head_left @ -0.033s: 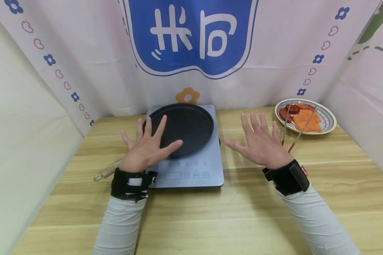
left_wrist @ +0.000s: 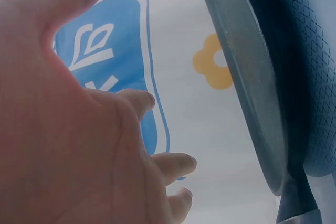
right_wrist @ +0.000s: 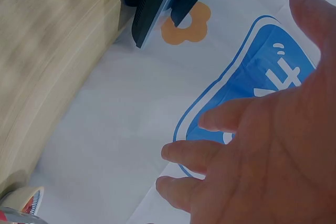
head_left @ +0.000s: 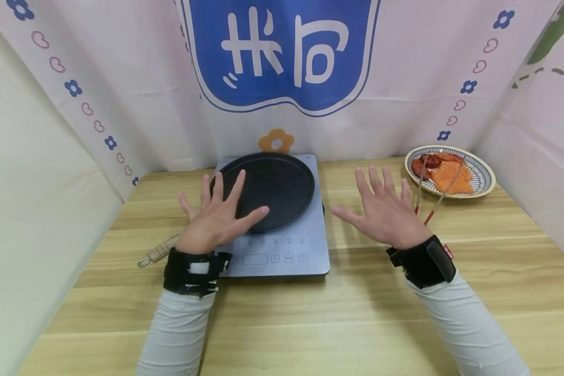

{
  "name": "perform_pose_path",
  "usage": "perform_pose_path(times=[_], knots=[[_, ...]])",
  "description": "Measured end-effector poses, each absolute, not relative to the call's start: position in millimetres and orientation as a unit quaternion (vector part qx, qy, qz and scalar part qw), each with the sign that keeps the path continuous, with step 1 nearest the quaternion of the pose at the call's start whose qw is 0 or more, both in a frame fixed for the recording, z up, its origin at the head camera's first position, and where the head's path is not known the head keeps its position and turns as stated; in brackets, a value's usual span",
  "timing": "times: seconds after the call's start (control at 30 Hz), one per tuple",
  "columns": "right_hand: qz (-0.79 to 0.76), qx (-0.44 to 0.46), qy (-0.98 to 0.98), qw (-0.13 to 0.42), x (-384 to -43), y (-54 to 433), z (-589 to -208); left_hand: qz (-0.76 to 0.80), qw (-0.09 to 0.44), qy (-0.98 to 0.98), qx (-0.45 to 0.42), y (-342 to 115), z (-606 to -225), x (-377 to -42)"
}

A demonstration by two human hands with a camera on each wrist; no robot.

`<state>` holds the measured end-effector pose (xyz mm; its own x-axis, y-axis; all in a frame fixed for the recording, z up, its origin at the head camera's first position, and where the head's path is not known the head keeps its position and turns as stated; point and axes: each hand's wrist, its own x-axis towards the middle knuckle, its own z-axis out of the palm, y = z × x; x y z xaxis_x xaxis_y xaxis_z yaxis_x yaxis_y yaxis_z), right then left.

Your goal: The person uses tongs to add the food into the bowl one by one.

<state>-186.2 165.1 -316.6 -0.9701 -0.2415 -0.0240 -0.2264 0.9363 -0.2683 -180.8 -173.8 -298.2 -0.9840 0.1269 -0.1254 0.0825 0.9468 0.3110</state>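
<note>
A round black flat pan [head_left: 277,188] sits on a pale grey induction cooker [head_left: 291,263]. Its light brown handle [head_left: 157,253] points to the front left. Over the pan's left edge and handle side, my left hand [head_left: 216,219] hovers palm down with spread, straight fingers; the left wrist view shows a gap between it and the pan [left_wrist: 247,77]. To the right of the cooker, my right hand [head_left: 385,214] is also raised above the table, fingers spread and holding nothing. Part of the handle is hidden behind my left hand.
A patterned plate [head_left: 486,180] at the back right carries orange fish-like pieces [head_left: 451,177] and dark red pieces [head_left: 418,168]. Two thin metal sticks with red ends [head_left: 429,217] lean on its front rim, partly behind my right hand. A printed cloth [head_left: 380,130] hangs behind the wooden table [head_left: 310,324].
</note>
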Motion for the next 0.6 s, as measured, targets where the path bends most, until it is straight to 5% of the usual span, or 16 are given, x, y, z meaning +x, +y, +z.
perform_pose_path(times=[0.6], knots=[[-0.135, -0.08, 0.988, 0.009, -190, 172, -316, 0.162, 0.086, 0.982, 0.037, -190, -295, -180]])
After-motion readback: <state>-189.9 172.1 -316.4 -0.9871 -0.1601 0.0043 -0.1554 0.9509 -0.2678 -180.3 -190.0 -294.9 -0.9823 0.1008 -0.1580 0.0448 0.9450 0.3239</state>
